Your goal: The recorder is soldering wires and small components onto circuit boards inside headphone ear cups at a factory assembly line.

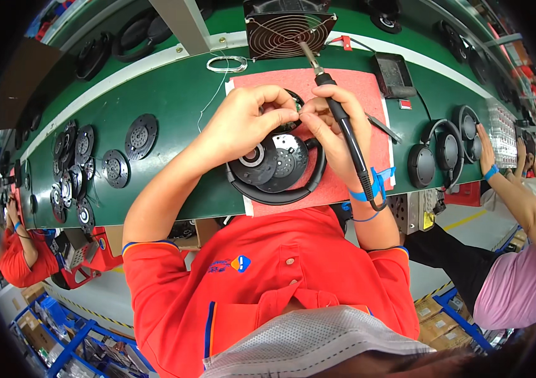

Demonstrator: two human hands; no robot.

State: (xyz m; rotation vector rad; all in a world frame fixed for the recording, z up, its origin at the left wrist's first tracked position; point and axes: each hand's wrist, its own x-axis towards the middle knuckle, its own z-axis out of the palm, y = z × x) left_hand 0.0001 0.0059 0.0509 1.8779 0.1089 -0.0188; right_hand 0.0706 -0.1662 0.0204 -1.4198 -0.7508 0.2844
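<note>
Red shirt (262,283) nearest. Left hand (243,123) pinches ear cup (290,113) steady on pink mat (343,88); right hand (331,126) wraps soldering iron (343,126), tip far, fingertips steadying. Headphones (277,170) near, centre.

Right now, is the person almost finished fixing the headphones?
Probably not. Some finished-looking headphones already sit to the right. In hand: the left hand pinches something small at the open earcup on the pink mat, while the right hand holds a soldering iron. Left over: many loose round speaker parts wait on the green bench.
</note>
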